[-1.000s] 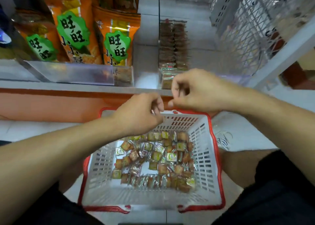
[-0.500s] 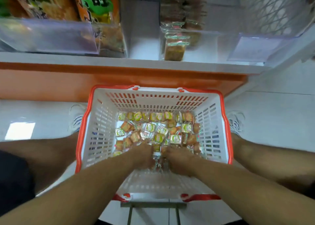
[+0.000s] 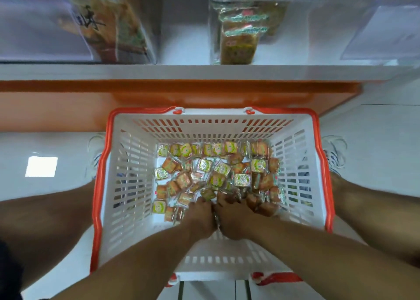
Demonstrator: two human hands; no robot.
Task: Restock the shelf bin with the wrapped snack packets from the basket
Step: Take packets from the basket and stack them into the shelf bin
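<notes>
Starting at the wrapped snack packets [image 3: 216, 174]: they lie loose across the floor of the white basket [image 3: 131, 186], heaped toward its far and right sides. A second ago both hands were raised at the shelf edge, fingertips together in front of the bin; I now record them down inside the basket, side by side at the near edge of the heap. The left hand [image 3: 201, 215] is curled with its fingertips dug in among the packets. The right hand [image 3: 236, 219] is likewise curled into the pile. I cannot tell whether either has closed on a packet, since the fingers are buried and blurred.

The clear shelf bin [image 3: 213, 26] stands on the white shelf [image 3: 204, 72] above the basket and shows stacked packets behind its front wall.

My judgement: one delivery to the bin is finished and a fresh pick-up is under way. The many packets in the basket suggest the restock is far from done. A two-handed scoop risks dropping packets on the lift.
</notes>
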